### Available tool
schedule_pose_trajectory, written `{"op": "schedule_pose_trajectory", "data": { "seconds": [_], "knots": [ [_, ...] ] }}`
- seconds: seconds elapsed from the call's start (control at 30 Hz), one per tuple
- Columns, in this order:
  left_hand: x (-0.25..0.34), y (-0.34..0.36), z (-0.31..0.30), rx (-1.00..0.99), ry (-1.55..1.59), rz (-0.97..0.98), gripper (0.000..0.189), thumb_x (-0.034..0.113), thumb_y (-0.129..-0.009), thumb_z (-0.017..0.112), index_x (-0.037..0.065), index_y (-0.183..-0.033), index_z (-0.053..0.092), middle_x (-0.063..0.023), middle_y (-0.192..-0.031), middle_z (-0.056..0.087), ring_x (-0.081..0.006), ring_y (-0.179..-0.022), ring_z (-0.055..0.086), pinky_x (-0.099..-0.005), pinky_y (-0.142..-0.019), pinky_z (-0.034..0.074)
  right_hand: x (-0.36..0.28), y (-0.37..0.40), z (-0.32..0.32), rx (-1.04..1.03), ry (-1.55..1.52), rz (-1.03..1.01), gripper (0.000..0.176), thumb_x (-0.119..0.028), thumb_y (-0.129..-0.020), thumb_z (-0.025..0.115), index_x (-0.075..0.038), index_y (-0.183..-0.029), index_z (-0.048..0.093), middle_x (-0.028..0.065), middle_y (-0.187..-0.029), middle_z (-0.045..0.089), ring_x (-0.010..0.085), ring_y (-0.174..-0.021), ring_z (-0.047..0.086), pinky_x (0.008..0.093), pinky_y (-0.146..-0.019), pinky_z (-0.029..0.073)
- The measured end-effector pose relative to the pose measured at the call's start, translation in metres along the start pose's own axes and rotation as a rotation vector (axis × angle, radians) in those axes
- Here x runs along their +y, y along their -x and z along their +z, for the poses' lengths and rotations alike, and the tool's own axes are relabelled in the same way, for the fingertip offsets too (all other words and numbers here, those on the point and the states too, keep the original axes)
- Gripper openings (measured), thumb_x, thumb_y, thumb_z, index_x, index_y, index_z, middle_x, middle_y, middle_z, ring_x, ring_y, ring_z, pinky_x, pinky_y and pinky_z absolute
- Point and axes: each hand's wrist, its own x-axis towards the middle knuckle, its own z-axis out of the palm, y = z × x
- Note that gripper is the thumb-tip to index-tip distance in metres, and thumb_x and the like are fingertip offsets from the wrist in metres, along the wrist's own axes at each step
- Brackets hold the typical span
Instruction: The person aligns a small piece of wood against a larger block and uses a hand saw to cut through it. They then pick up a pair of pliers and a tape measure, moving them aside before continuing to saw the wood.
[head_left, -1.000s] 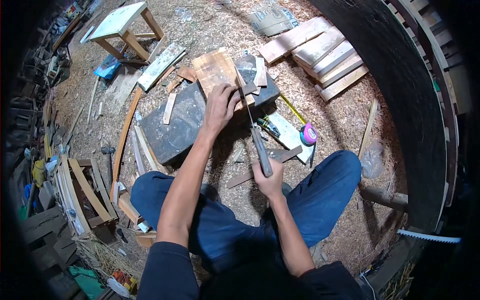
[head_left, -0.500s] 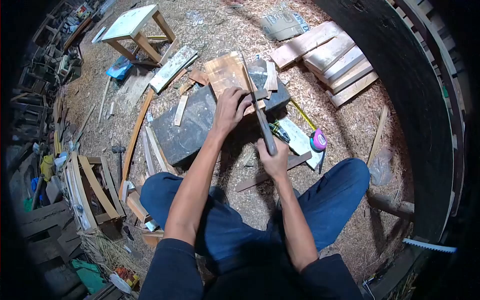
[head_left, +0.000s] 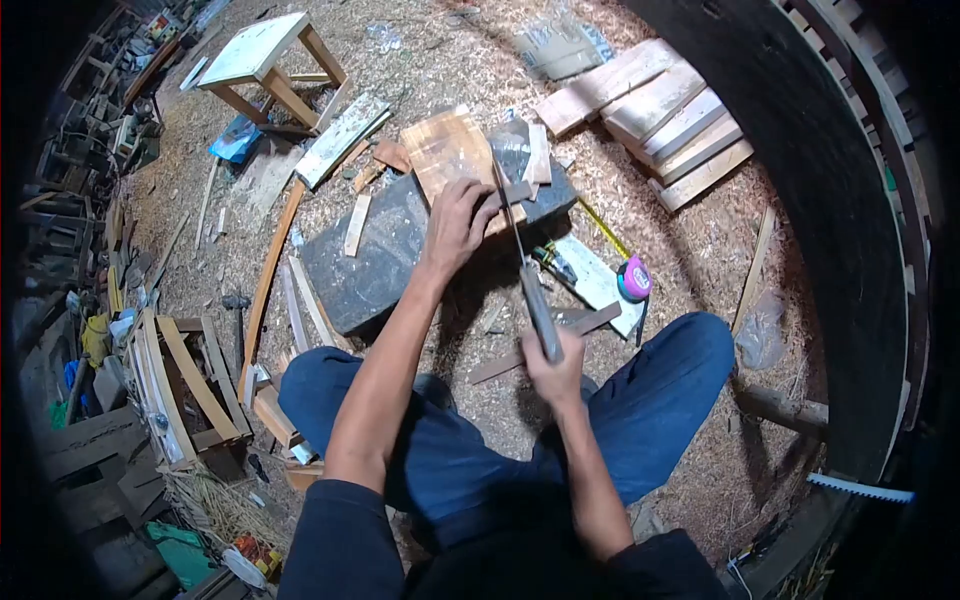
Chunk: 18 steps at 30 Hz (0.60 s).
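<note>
Stool [head_left: 258, 50] far left, scrap-strewn floor [head_left: 325, 215] between it and the dark block [head_left: 370, 262]. Tan board [head_left: 447, 155] lies on block. Left hand [head_left: 455, 228]: fingers bent, clamping dark strip [head_left: 517, 191] on board; strip end pokes past board's right edge. Saw [head_left: 540, 312] blade crosses strip, handle past block's near edge, open room behind; right hand [head_left: 556, 370] fingers wrapped round handle. Tape measure [head_left: 634, 278] near, right; plank stack [head_left: 668, 112] farther right.
</note>
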Motion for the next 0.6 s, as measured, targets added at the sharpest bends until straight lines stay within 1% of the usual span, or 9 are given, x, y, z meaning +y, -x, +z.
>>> {"op": "schedule_pose_trajectory", "data": {
  "seconds": [0.07, 0.17, 0.23, 0.27, 0.33, 0.4, 0.47, 0.53, 0.6],
  "knots": [
    [-0.001, 0.003, 0.002, 0.003, 0.007, 0.016, 0.025, 0.016, -0.083, 0.068, 0.001, -0.102, 0.067, -0.0153, -0.099, 0.062, -0.0359, -0.093, 0.058, -0.0427, -0.083, 0.046, 0.0, -0.034, 0.009, -0.065, 0.034, 0.139, 0.023, -0.013, -0.083, 0.066, 0.001, -0.068, 0.054, 0.0068, -0.052, 0.047, 0.012, -0.049, 0.047, 0.0339, -0.048, 0.037],
    [0.002, -0.002, 0.0, -0.003, 0.014, 0.014, 0.024, 0.016, -0.083, 0.068, 0.001, -0.102, 0.067, -0.0154, -0.099, 0.063, -0.0361, -0.093, 0.058, -0.0428, -0.084, 0.046, 0.004, -0.045, 0.015, -0.044, 0.03, 0.09, 0.025, -0.013, -0.083, 0.066, 0.001, -0.068, 0.053, 0.0078, -0.052, 0.046, 0.0124, -0.047, 0.046, 0.0344, -0.047, 0.036],
    [-0.002, -0.001, 0.0, 0.01, 0.008, -0.026, 0.024, 0.016, -0.083, 0.068, 0.001, -0.102, 0.067, -0.0159, -0.099, 0.063, -0.036, -0.093, 0.058, -0.0428, -0.084, 0.046, 0.007, -0.013, 0.005, -0.052, 0.068, 0.027, 0.023, -0.012, -0.083, 0.065, 0.001, -0.067, 0.053, 0.0095, -0.051, 0.046, 0.0138, -0.046, 0.047, 0.035, -0.047, 0.037],
    [-0.002, -0.007, -0.001, 0.019, 0.007, -0.017, 0.024, 0.016, -0.083, 0.068, 0.001, -0.102, 0.067, -0.0159, -0.099, 0.063, -0.036, -0.093, 0.058, -0.0428, -0.084, 0.046, 0.014, 0.007, 0.007, 0.065, 0.02, -0.072, 0.023, -0.011, -0.083, 0.066, 0.001, -0.067, 0.053, 0.0094, -0.051, 0.047, 0.0144, -0.047, 0.049, 0.0352, -0.047, 0.037],
    [0.0, 0.001, 0.001, -0.004, 0.016, -0.011, 0.024, 0.015, -0.083, 0.068, 0.0, -0.102, 0.067, -0.016, -0.099, 0.063, -0.0362, -0.094, 0.058, -0.0428, -0.084, 0.046, 0.005, 0.006, 0.002, 0.057, 0.05, -0.081, 0.023, -0.012, -0.084, 0.065, 0.0, -0.068, 0.054, 0.0088, -0.052, 0.046, 0.0136, -0.047, 0.047, 0.0344, -0.047, 0.036],
    [0.0, 0.003, 0.0, -0.012, 0.029, -0.006, 0.024, 0.015, -0.083, 0.068, 0.0, -0.102, 0.067, -0.016, -0.099, 0.063, -0.0363, -0.094, 0.058, -0.0428, -0.085, 0.046, -0.002, -0.027, 0.009, -0.048, 0.009, 0.124, 0.025, -0.012, -0.085, 0.065, 0.0, -0.067, 0.052, 0.008, -0.052, 0.045, 0.0125, -0.048, 0.043, 0.0335, -0.047, 0.035],
    [0.0, 0.002, 0.002, -0.007, 0.044, -0.002, 0.025, 0.015, -0.083, 0.068, 0.0, -0.102, 0.066, -0.016, -0.1, 0.063, -0.0364, -0.095, 0.057, -0.0428, -0.085, 0.046, 0.001, -0.054, 0.021, -0.04, 0.037, 0.078, 0.026, -0.012, -0.086, 0.064, 0.0, -0.067, 0.05, 0.0064, -0.052, 0.043, 0.0098, -0.049, 0.041, 0.0325, -0.046, 0.033],
    [-0.002, -0.003, 0.0, -0.021, 0.011, -0.029, 0.025, 0.015, -0.083, 0.068, 0.0, -0.103, 0.066, -0.0162, -0.1, 0.062, -0.0364, -0.095, 0.057, -0.0425, -0.086, 0.045, -0.011, -0.03, 0.012, -0.063, -0.003, 0.123, 0.025, -0.011, -0.086, 0.063, 0.001, -0.068, 0.051, 0.0059, -0.052, 0.043, 0.0089, -0.049, 0.041, 0.0319, -0.046, 0.033],
    [0.002, -0.004, 0.0, 0.006, 0.018, -0.029, 0.025, 0.016, -0.084, 0.067, -0.001, -0.103, 0.066, -0.0162, -0.1, 0.062, -0.0362, -0.095, 0.057, -0.0424, -0.087, 0.045, -0.007, 0.005, 0.001, 0.027, 0.005, -0.011, 0.024, -0.01, -0.086, 0.062, 0.001, -0.067, 0.051, 0.0052, -0.052, 0.043, 0.0083, -0.049, 0.042, 0.0313, -0.047, 0.033]
  ]
}}
